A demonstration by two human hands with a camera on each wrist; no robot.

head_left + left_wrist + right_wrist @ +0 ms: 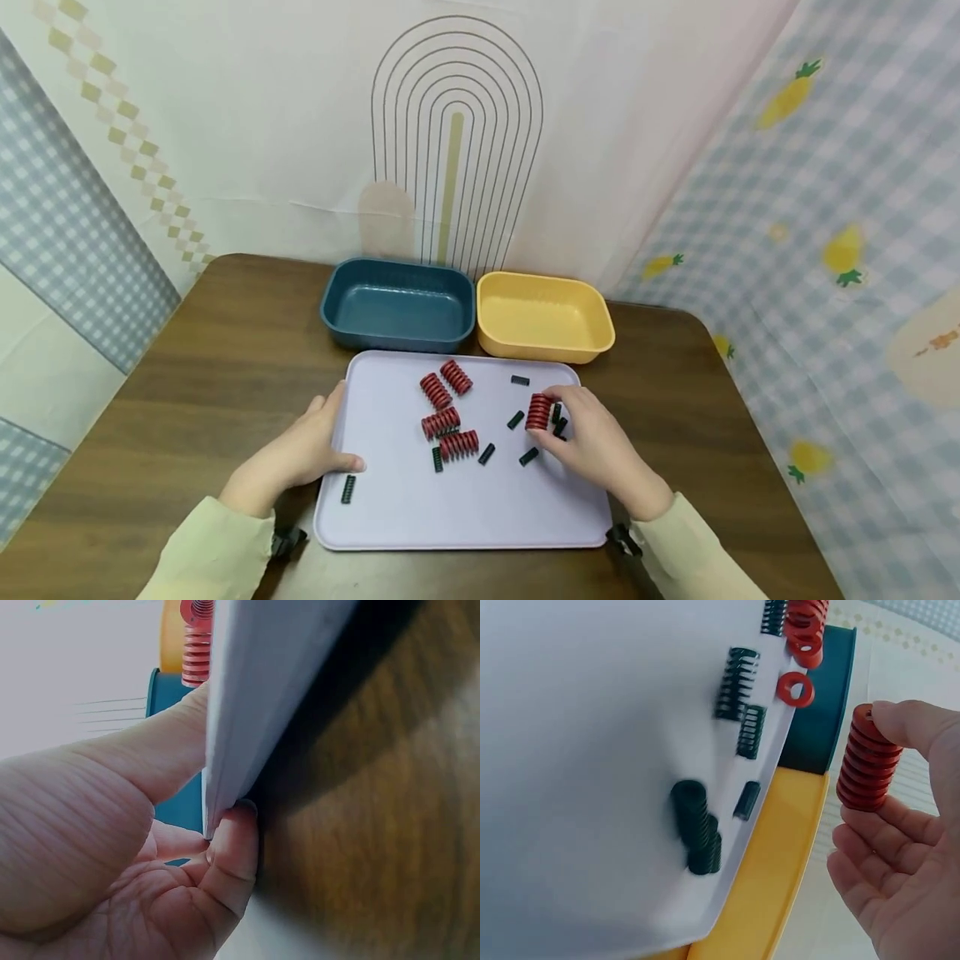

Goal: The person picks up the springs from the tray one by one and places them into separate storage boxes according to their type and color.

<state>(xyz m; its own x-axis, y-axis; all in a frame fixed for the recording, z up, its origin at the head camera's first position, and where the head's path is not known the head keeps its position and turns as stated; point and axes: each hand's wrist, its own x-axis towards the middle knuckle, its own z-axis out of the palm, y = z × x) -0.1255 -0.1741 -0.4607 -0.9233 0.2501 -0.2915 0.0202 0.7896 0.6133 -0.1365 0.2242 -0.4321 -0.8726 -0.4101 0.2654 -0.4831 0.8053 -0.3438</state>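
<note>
A white tray (420,517) lies on the table, and my left hand (300,450) grips its left edge. In the left wrist view the thumb (172,742) lies over the tray's rim and a curled finger (236,847) is tucked beneath it. Between thumb and fingers my right hand (600,442) pinches a red coil spring (868,761) by its two ends, raised above the tray's right half. Several more red springs (441,423) lie around the tray's middle. Small dark green springs (487,453) are scattered about, some under the right hand and partly hidden.
Behind the tray stand a dark blue bin (397,343) and, to its right, a yellow bin (547,348). One small dark spring (348,489) lies near the tray's left edge by my left thumb. Patterned cloth (300,125) hangs behind the brown table (187,375).
</note>
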